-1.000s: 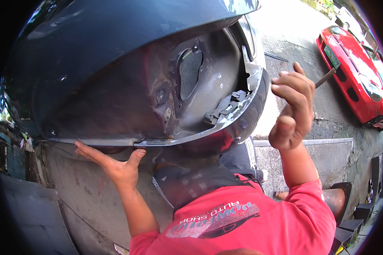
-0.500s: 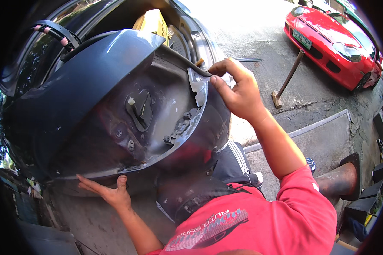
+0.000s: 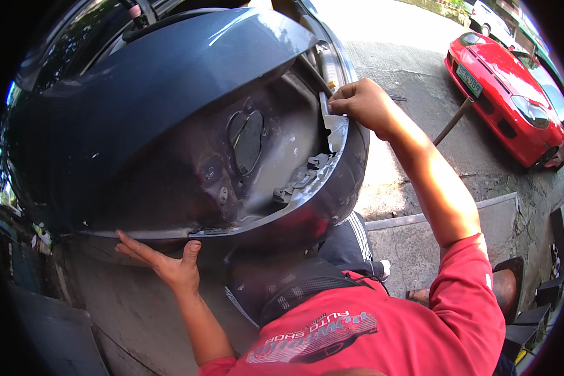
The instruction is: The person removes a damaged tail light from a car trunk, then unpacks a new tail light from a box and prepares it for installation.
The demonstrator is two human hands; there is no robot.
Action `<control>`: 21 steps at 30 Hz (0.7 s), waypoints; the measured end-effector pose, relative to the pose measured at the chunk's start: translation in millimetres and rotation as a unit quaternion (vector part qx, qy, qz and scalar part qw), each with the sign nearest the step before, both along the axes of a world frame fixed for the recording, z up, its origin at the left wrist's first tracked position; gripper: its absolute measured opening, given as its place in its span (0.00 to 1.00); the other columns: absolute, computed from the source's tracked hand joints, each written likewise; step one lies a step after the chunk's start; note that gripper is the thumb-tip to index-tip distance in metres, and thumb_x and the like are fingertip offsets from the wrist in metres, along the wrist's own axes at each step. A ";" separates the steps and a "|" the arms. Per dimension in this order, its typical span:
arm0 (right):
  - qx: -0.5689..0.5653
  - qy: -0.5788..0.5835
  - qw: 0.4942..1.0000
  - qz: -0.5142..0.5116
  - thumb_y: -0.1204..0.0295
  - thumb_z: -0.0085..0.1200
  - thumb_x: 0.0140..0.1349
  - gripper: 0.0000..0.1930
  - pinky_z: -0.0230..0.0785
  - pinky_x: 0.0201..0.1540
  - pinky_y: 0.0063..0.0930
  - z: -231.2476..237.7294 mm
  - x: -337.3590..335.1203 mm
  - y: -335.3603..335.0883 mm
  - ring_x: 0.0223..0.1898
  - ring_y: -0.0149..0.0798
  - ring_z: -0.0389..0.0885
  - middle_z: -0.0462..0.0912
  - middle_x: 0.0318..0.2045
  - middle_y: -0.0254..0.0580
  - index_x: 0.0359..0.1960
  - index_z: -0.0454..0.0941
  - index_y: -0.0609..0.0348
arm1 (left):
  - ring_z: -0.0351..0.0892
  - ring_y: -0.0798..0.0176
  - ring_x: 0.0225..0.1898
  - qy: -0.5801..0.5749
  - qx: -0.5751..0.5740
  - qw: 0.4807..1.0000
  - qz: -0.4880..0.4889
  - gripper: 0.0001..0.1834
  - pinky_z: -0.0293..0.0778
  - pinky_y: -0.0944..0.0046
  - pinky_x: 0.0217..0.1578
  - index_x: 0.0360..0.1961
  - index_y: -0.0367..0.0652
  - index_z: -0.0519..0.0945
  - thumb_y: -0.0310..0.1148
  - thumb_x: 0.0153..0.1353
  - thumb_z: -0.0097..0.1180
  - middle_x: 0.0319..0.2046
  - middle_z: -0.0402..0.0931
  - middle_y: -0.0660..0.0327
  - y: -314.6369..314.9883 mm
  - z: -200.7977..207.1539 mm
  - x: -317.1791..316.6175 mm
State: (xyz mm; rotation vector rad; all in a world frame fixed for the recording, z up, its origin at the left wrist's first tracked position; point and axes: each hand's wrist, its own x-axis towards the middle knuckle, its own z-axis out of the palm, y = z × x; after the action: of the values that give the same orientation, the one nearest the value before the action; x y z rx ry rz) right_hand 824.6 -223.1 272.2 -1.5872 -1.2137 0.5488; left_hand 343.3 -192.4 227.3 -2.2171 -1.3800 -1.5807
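Sunlit concrete pavement [image 3: 413,59], rough and grey, spreads away beyond the work, with a glossy red sports car [image 3: 514,100] parked at the upper right. Closer, a brown handle [image 3: 454,120] slants upward beside a concrete slab [image 3: 413,250] with a pale, straight edge.

Filling the left and middle of the view is a dark blue car body panel [image 3: 169,69], smooth and rounded, with a bright streak of reflected light near its upper lip. Below that lip lies a deep, shadowed recess with scuffed, dusty sheet metal, stained purplish-brown in places and rubbed to dull grey toward the right. An oval opening [image 3: 245,141] is cut through it, with round fasteners below.

Around the recess's right and lower side curves the bumper cover [image 3: 351,166], dark and shiny outside, with a bare silvery-grey flange that is jagged toward its upper end. Just inside this flange sits a black bracket [image 3: 301,182] of angular, notched shape.

At the flange's upper end, the right hand [image 3: 370,109] has thumb and bent fingers drawn together, pinching the bumper cover. The left hand [image 3: 169,266] is spread, thumb apart from the fingers, at the lower edge near a narrow seam, not wrapped around anything.
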 end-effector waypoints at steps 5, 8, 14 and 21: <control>-0.059 0.000 0.998 -0.019 0.72 0.65 0.65 0.09 0.74 0.41 0.27 8.5 -8.8 1.1 0.31 0.29 0.81 0.88 0.29 0.36 0.38 0.90 0.67 | 0.21 0.33 0.86 -0.004 -0.004 1.000 0.012 0.83 0.28 0.31 0.81 0.88 0.45 0.37 0.79 0.46 0.73 0.88 0.33 0.47 -0.3 -1.8 -0.6; -0.061 0.004 0.998 -0.008 0.73 0.63 0.66 0.08 0.74 0.40 0.27 7.7 -4.9 1.6 0.30 0.28 0.81 0.86 0.29 0.34 0.36 0.89 0.67 | 0.20 0.33 0.86 -0.002 0.000 1.000 0.010 0.84 0.28 0.31 0.82 0.88 0.45 0.37 0.80 0.46 0.73 0.88 0.33 0.47 0.9 -2.4 2.8; -0.039 0.078 0.996 0.004 0.63 0.66 0.71 0.15 0.72 0.41 0.26 -4.3 -8.7 -8.5 0.33 0.28 0.79 0.87 0.30 0.33 0.40 0.91 0.66 | 0.22 0.32 0.86 0.019 0.021 0.999 0.019 0.81 0.27 0.30 0.82 0.87 0.44 0.36 0.83 0.50 0.65 0.88 0.33 0.49 0.0 -7.2 -9.2; 0.175 0.184 0.948 -0.190 0.67 0.61 0.75 0.12 0.73 0.48 0.27 -148.6 24.4 -24.6 0.39 0.28 0.79 0.85 0.35 0.34 0.47 0.88 0.64 | 0.27 0.37 0.87 0.064 0.059 0.996 0.023 0.72 0.27 0.32 0.82 0.88 0.46 0.36 0.83 0.61 0.54 0.88 0.33 0.49 4.0 -7.8 -11.0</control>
State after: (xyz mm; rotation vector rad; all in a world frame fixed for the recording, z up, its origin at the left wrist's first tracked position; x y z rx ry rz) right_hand 849.0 -247.7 123.6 -1.2952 -0.6569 0.3354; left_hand 332.3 -188.4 219.5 -2.1599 -1.2600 -1.4370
